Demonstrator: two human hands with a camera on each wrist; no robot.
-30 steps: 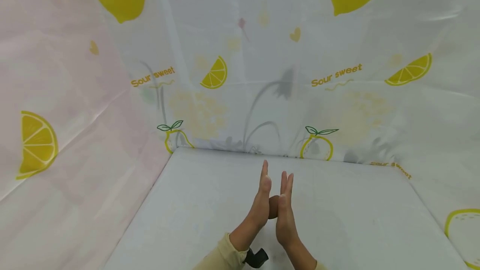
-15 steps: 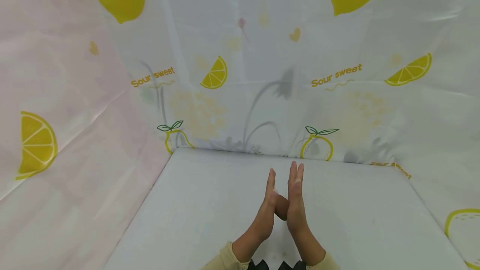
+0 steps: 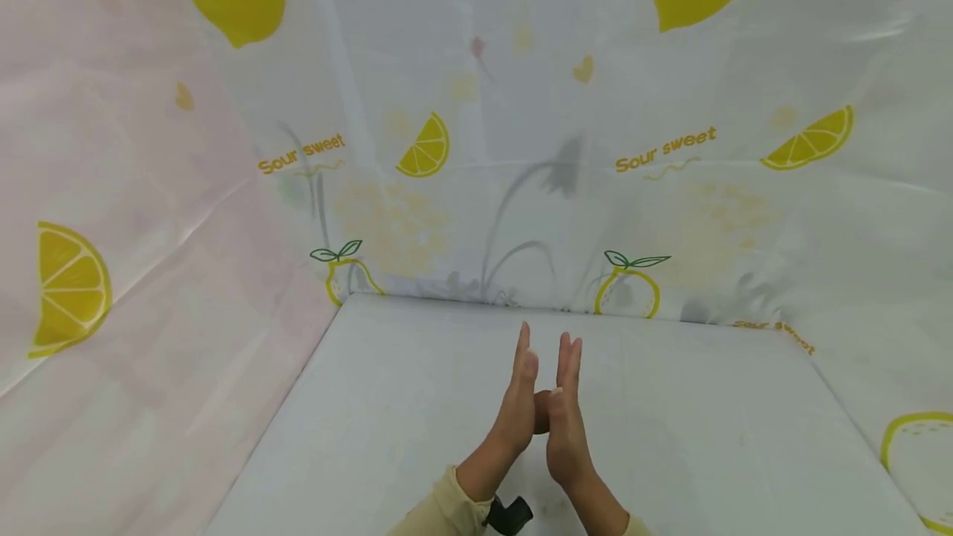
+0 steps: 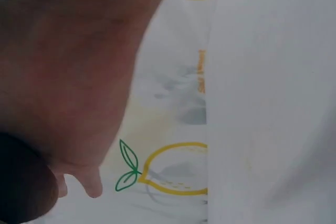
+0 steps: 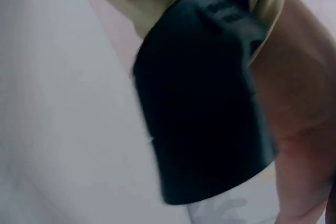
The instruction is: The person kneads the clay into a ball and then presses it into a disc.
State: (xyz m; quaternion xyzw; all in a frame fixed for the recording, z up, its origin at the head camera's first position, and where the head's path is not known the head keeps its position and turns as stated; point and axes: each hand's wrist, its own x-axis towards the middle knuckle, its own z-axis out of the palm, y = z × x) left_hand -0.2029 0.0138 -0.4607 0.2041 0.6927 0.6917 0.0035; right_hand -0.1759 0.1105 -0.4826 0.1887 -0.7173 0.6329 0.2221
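Observation:
A brown rounded lump (image 3: pixel 541 413), perhaps clay or dough, is between my two palms above the white table. My left hand (image 3: pixel 514 416) stands upright on its left side, fingers straight, palm against it. From the other side my right hand (image 3: pixel 566 441) presses it, fingers also extended and partly hiding it. In the left wrist view the lump (image 4: pixel 23 182) looks dark at the lower left, under the right hand (image 4: pixel 68 98). The right wrist view has the left hand (image 5: pixel 304 171) at its right edge; the lump is barely visible there.
A white tabletop (image 3: pixel 417 387) lies beneath the hands. Lemon-printed sheeting (image 3: pixel 491 147) rises behind it and along both sides. A black wrist-worn device (image 5: pixel 199 103) sits by the left sleeve, close to the opposite forearm.
Half a second ago the left hand was nearer and the right hand farther forward; now the left has slid forward and the right back, both shifting left. The lump stays between the palms.

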